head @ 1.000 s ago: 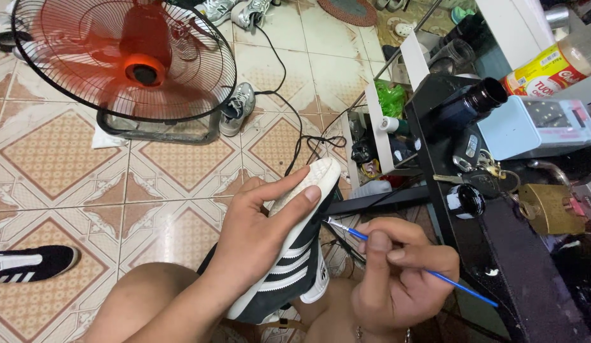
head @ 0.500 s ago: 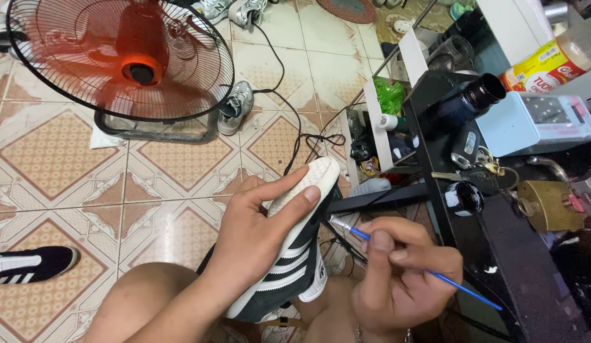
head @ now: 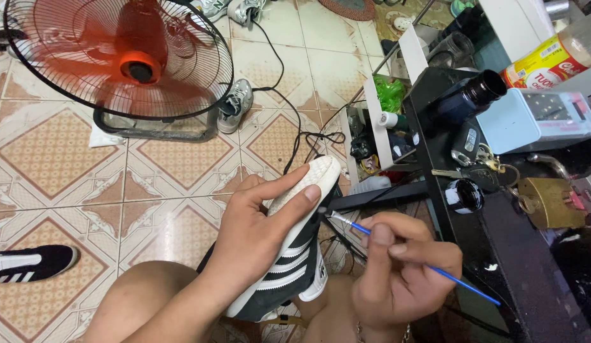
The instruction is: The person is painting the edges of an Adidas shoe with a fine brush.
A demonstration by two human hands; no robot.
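Head view: left hand clamping shoe, right hand pinching brush; tip unmoved at sole edge (still dabbing).

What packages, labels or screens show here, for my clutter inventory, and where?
Yellow and red labelled bottle: top right, lying tilted on the shelf.
Pale blue box device: on the black table, dark panel on top.
No lit screens or signs visible.

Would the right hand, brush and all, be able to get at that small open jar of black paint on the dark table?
Probably yes. The small open jar stands uncovered at the table's near edge, just beyond the right hand, with nothing between them. The keys lie behind it, out of the way.
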